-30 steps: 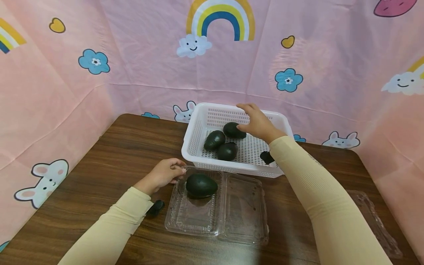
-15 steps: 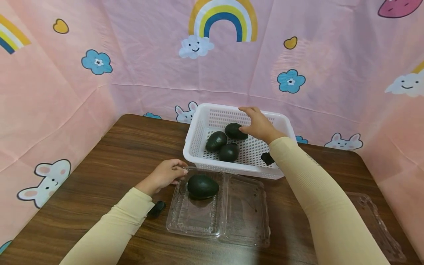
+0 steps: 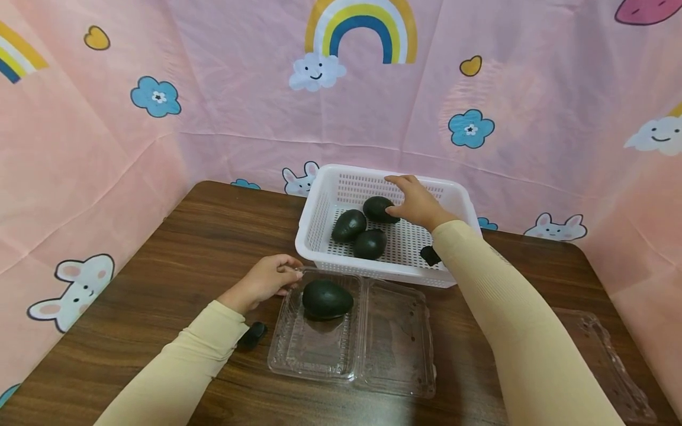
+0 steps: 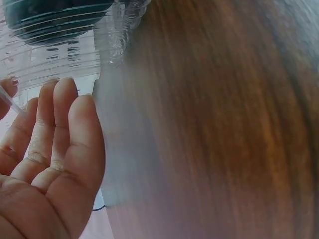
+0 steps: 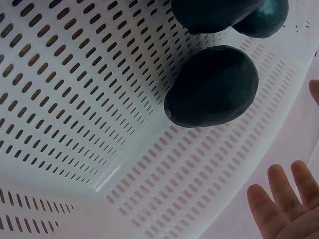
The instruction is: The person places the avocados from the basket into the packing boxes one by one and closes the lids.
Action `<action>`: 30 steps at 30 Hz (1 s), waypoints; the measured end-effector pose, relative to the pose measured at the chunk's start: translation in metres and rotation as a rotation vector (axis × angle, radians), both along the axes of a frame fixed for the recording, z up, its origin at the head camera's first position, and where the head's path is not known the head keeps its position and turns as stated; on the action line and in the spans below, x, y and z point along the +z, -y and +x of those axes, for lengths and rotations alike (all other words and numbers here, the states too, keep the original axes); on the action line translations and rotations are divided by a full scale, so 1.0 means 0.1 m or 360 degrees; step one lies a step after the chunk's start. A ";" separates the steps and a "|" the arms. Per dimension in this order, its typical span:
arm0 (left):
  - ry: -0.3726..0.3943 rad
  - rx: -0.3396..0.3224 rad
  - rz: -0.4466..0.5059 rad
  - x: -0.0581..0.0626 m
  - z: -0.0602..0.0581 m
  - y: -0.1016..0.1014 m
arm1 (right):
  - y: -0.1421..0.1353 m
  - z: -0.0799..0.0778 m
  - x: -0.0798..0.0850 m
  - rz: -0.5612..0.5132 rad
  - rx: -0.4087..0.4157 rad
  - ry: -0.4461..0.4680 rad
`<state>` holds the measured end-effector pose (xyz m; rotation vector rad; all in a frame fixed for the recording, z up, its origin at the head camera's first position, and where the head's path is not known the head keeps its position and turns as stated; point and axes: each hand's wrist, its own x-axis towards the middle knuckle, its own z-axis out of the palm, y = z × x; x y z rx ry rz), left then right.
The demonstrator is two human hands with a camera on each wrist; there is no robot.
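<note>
Avocados (image 3: 370, 244) are what we're looking at: three lie close together in the white basket (image 3: 383, 273), and one sits in the clear box (image 3: 317, 358) just in front of it, towards the far end of the left half, with the lid (image 3: 396, 340) flopped open to the right. We'd call this the reach-for-a-fruit step. The right hand (image 3: 418, 202) hangs over the basket by the rear avocado, fingers loose and spread with nothing in them, and from the right wrist we can see a gap between fingertips and fruit. The left hand (image 3: 261, 281) has the box's back left corner pinched between thumb and fingers, so we reckon it's there to steady things. For the next move, we think the right hand needs to drop a bit and wrap round that rear avocado without bumping the other two. As for the room, we've got a dark wood-grain table (image 3: 213, 236) with rounded back corners, another clear plastic piece (image 3: 607, 355) past the right sleeve (image 3: 511, 319), and a creased pink cloth (image 3: 240, 77) hung on three sides, printed with rainbows (image 3: 361, 13) and bunnies (image 3: 80, 290)
</note>
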<state>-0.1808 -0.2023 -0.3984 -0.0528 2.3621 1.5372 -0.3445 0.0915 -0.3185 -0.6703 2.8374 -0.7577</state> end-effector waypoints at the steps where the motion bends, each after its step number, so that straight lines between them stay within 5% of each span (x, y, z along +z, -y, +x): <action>1: 0.0004 0.0009 -0.0001 0.00 0.00 0.00 | 0.01 0.00 0.00 0.0007 -0.0002 0.0006; 30: -0.0010 -0.0011 -0.0007 0.04 0.01 -0.01 | 0.02 -0.15 -0.17 0.0099 0.0023 0.0067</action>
